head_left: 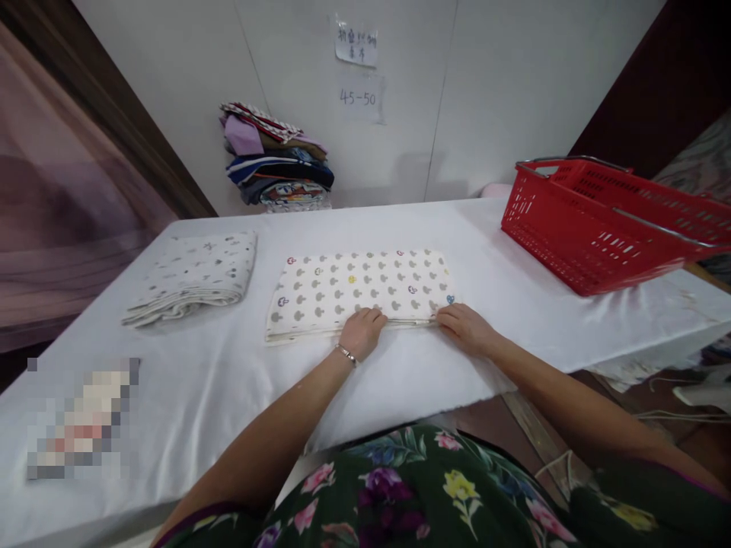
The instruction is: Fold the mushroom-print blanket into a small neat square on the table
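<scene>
A folded cream cloth with a mushroom print (359, 289) lies flat in the middle of the white-covered table (228, 380). My left hand (361, 332), a bracelet on its wrist, grips the cloth's near edge with curled fingers. My right hand (465, 327) pinches the same near edge close to the right corner. Both hands rest on the table at the fold.
A second folded patterned cloth (194, 275) lies to the left. A red plastic basket (605, 222) stands at the right end of the table. A stack of folded fabrics (277, 156) leans at the back wall. Paper notes (357, 46) hang on the wall.
</scene>
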The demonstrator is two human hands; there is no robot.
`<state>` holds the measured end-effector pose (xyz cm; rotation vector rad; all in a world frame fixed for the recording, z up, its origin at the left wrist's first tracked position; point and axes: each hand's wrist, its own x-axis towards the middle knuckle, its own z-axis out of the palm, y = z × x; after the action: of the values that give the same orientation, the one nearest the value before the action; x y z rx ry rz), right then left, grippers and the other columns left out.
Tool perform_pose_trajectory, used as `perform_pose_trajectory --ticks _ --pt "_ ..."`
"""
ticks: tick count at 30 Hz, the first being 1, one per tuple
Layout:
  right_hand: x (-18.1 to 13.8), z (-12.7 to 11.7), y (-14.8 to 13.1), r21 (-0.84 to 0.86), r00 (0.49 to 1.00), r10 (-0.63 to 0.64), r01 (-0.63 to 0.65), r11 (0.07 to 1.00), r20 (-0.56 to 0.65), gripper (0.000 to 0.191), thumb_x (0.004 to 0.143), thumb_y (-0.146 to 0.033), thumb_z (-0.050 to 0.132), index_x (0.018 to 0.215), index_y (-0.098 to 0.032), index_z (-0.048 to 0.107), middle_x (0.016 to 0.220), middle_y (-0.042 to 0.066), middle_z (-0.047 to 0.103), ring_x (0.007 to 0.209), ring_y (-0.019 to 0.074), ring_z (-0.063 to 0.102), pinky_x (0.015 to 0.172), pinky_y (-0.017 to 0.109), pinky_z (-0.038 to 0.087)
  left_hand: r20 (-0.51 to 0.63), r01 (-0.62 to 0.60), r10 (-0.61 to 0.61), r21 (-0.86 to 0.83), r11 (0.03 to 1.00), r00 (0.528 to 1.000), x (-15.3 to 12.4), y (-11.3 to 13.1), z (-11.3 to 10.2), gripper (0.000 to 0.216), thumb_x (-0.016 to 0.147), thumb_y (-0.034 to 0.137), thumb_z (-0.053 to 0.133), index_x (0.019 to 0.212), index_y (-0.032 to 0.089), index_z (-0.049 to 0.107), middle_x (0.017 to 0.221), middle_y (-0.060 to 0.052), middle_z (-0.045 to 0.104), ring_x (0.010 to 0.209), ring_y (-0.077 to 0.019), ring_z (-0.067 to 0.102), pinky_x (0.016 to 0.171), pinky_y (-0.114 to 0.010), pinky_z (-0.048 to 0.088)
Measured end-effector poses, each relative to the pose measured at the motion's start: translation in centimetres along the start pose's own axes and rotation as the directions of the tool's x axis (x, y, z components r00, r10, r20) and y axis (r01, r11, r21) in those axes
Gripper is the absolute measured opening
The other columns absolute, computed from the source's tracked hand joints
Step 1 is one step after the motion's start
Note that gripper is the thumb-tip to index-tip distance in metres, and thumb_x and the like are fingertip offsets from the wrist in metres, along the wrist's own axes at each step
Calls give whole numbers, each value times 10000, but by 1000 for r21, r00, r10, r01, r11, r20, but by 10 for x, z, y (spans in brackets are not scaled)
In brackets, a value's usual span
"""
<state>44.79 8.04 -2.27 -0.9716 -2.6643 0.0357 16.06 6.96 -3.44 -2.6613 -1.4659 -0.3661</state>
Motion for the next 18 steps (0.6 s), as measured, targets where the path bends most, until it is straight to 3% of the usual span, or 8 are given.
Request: perform_pose_trajectory --ticks 7,18 --pt "1 3 1 0 999 45 -45 999 -8 246 923 -224 382 1036 -206 600 1022 89 615 945 212 529 811 377 427 -9 -9 8 -59 998 1000 -1 5 -5 244 875 177 420 1018 236 609 1057 -58 584 937 -198 500 786 -355 410" --pt "6 3 -3 49 978 206 -204 978 -40 227 914 -201 353 991 -208 567 973 79 613 905 216 542 790 375 440 37 81 -80 -47 996 996 9 14 -9 191 888 256 453 916 229 639 1098 -46 570 956 -199 491 804 -358 390"
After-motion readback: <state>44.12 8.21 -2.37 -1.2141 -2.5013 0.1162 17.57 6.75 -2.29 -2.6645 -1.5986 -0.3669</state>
